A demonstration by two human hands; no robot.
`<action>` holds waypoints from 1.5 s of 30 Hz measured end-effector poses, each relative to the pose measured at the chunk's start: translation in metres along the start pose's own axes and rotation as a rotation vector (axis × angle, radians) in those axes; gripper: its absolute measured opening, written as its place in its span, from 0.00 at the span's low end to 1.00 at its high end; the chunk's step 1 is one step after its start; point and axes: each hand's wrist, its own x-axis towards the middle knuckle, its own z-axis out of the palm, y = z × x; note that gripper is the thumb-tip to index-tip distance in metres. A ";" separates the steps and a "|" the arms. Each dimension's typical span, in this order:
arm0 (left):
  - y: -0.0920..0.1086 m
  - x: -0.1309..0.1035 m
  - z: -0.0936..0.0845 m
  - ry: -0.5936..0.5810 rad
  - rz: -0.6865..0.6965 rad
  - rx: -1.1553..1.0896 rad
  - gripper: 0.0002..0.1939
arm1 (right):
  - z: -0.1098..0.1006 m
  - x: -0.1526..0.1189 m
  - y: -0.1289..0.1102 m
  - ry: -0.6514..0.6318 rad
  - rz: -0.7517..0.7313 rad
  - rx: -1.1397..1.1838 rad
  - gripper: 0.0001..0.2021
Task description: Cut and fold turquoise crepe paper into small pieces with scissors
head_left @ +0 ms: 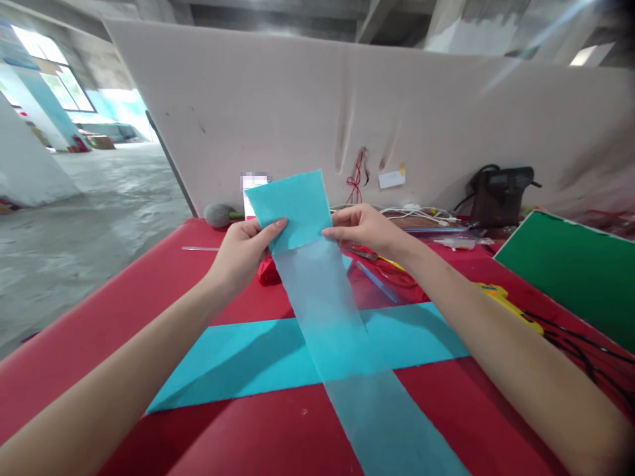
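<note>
Ribbon (322, 297), see-through with a solid turquoise top, runs down over the red table (163, 284), across a flat turquoise strip (238, 354). Left hand (241, 251) pinches the top's left side, right hand (367, 228) its right. Dark boxy bag (496, 198) by the wall, can't see inside; then a smooth green board (570, 271).

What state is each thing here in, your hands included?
Left hand: pinching the patch's left side
Right hand: pinching its right edge
Patch: flat, held up
Sheer strip: extended, crossing over the blue strip
Blue strip: spread on the table
White cables: loosely tangled
Black bag: upright
</note>
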 end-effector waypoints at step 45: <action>0.002 0.002 -0.015 -0.102 -0.030 0.056 0.08 | -0.001 -0.005 0.013 0.115 -0.050 0.278 0.07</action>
